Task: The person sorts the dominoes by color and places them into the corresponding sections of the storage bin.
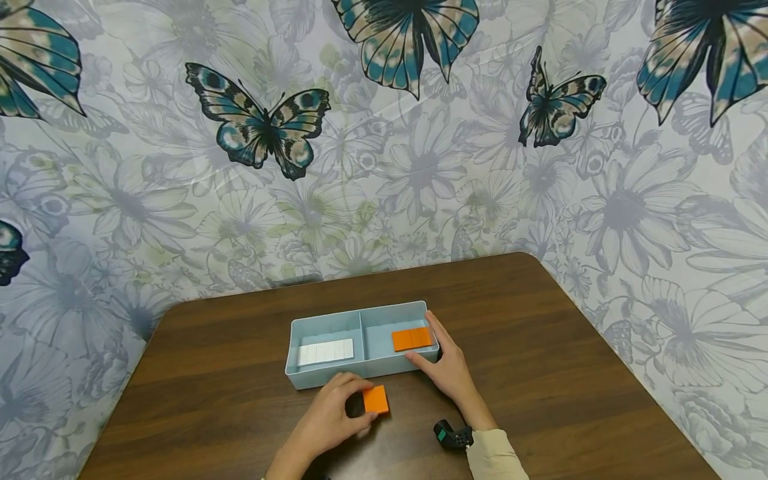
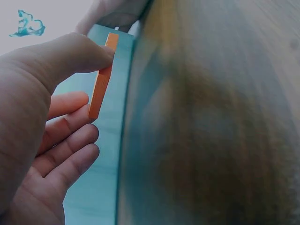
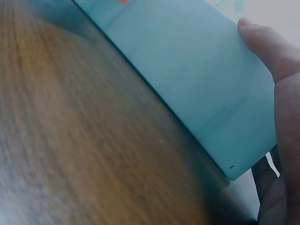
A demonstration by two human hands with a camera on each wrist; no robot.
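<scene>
My left hand (image 1: 331, 412) pinches an orange square tile (image 1: 376, 400) between thumb and fingers, just in front of a light blue two-compartment box (image 1: 384, 366). In the left wrist view the tile (image 2: 102, 82) is seen edge-on, thin and flat, with the other fingers (image 2: 70, 164) spread below it. My right hand (image 1: 451, 373) holds the box at its right end, thumb by the front wall and fingers along the short side. White tiles (image 1: 326, 351) lie in a row in the left compartment. Orange tiles (image 1: 411, 339) lie in a row in the right one.
The box stands on a dark wood table (image 1: 228, 373) with rounded far corners. A black wrist strap (image 1: 453, 435) with a green patch is at my right wrist, by a cream sleeve (image 1: 495, 457). Behind the table hangs a butterfly-patterned cloth (image 1: 414, 200).
</scene>
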